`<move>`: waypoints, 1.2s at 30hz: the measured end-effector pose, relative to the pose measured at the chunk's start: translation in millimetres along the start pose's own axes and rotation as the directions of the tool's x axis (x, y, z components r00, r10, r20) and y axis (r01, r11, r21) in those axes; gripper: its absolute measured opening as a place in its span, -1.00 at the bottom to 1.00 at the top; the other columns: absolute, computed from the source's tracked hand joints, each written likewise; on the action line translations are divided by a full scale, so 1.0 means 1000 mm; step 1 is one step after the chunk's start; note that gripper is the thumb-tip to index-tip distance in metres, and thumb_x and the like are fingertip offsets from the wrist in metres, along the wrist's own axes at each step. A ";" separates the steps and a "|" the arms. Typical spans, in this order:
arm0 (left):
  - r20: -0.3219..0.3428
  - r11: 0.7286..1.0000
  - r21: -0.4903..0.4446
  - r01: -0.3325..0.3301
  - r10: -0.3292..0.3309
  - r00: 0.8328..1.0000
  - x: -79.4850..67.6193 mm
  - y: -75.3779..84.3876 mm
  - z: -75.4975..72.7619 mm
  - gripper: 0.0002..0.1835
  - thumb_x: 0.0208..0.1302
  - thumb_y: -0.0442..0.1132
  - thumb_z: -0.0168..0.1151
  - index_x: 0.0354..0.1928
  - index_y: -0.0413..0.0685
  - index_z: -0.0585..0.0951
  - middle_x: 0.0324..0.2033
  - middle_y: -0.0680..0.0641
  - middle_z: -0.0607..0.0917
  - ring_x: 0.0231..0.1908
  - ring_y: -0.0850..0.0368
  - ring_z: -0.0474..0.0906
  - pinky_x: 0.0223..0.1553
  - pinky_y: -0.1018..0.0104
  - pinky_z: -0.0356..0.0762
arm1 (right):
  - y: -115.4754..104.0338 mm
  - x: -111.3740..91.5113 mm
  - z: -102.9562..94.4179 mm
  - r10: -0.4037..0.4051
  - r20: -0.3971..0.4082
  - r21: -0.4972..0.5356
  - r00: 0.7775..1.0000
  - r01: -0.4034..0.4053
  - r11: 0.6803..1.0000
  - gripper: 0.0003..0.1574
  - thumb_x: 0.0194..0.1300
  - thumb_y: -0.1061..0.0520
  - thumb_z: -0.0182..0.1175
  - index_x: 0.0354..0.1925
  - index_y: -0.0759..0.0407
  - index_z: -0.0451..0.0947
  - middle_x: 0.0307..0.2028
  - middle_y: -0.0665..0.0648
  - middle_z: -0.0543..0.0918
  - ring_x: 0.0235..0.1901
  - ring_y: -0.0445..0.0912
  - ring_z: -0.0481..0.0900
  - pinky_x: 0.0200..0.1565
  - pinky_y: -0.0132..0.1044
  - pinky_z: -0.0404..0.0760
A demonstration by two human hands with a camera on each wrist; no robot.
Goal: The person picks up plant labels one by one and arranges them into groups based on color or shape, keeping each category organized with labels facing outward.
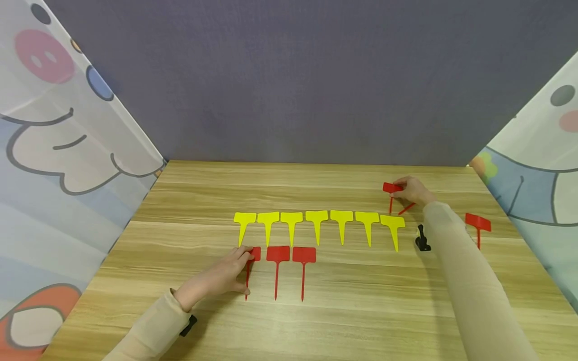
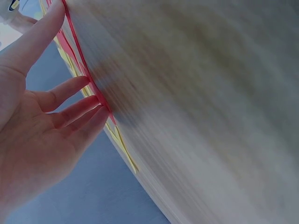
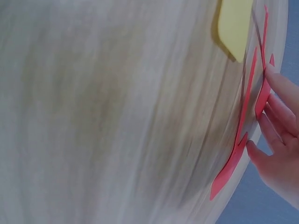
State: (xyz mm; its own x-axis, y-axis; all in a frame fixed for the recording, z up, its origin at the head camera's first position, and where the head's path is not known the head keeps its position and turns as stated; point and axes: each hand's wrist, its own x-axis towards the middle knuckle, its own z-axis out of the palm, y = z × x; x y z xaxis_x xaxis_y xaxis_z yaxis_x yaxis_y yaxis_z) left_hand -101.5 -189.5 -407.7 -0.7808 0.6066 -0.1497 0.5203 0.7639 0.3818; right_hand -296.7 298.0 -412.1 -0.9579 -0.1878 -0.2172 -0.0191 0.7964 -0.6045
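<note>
In the head view my left hand spans a red plant label. Its fingertips touch the label's head and its thumb rests by the stem's lower end. Two more red labels, one nearer and one farther right, lie beside it, stems toward me. My right hand pinches another red plant label by its head, thumb on the near side. Close under that hand lies a further red label, its head hidden in the head view. The little finger is right at that head in the right wrist view.
Several yellow T-shaped labels form a row across the wooden table. One red label lies at the far right, partly behind the right sleeve. Small black devices show by both sleeves. A grey panel stands behind, printed curtains at both sides.
</note>
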 end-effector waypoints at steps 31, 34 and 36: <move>0.000 1.000 0.009 0.001 -0.001 1.000 0.000 0.001 0.000 -0.28 -0.19 -0.06 0.43 -0.02 -0.32 0.38 0.11 -0.22 0.29 0.03 -0.05 0.26 -0.01 0.15 0.39 | -0.002 0.001 0.010 -0.101 -0.156 0.040 0.983 0.108 0.993 -0.46 0.08 0.41 0.13 0.02 0.52 0.17 -0.09 0.56 0.32 -0.13 0.32 0.34 -0.10 0.10 0.39; 0.001 1.000 0.013 0.003 -0.003 1.000 0.000 0.000 0.000 -0.28 -0.19 -0.05 0.42 -0.01 -0.32 0.38 0.12 -0.22 0.29 0.04 -0.05 0.26 -0.02 0.16 0.39 | -0.002 0.001 0.012 -0.108 -0.175 0.050 0.979 0.119 0.992 -0.46 0.08 0.43 0.12 0.02 0.52 0.17 -0.09 0.57 0.32 -0.13 0.32 0.34 -0.10 0.11 0.40; 0.000 1.000 0.012 0.001 -0.001 1.000 0.000 0.000 0.000 -0.28 -0.18 -0.05 0.42 -0.01 -0.32 0.38 0.12 -0.21 0.28 0.04 -0.05 0.26 -0.02 0.16 0.39 | -0.002 0.001 0.012 -0.113 -0.189 0.049 0.975 0.124 0.991 -0.46 0.07 0.43 0.13 0.01 0.52 0.17 -0.09 0.57 0.32 -0.14 0.32 0.35 -0.11 0.11 0.41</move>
State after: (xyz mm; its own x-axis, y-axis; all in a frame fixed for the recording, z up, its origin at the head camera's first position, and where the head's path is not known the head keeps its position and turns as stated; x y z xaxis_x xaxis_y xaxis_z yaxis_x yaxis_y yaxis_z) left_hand -101.7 -189.3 -407.4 -0.7811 0.6059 -0.1505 0.5237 0.7672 0.3704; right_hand -294.4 289.5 -420.7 -0.9864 -0.1643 0.0012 -0.1237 0.7378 -0.6636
